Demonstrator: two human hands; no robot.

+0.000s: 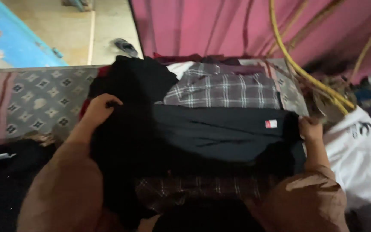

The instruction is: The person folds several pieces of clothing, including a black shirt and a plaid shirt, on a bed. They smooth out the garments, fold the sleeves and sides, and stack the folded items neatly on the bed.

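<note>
A black garment (211, 133) with a small red and white tag lies stretched across a pile of clothes in front of me. My left hand (100, 108) grips its left end, fingers curled into the dark cloth. At the right end, my right hand (310, 129) pinches the garment's edge. Both arms wear brown sleeves. Under the black garment lies a grey plaid shirt (224, 90), and another plaid piece (202, 189) shows below it near my body.
A patterned grey mattress (35, 103) spreads to the left. White cloth (357, 159) lies on the right. A pink curtain (220, 25) hangs behind, crossed by yellow hoses (297, 64). A sandal (125, 46) rests on the tan floor.
</note>
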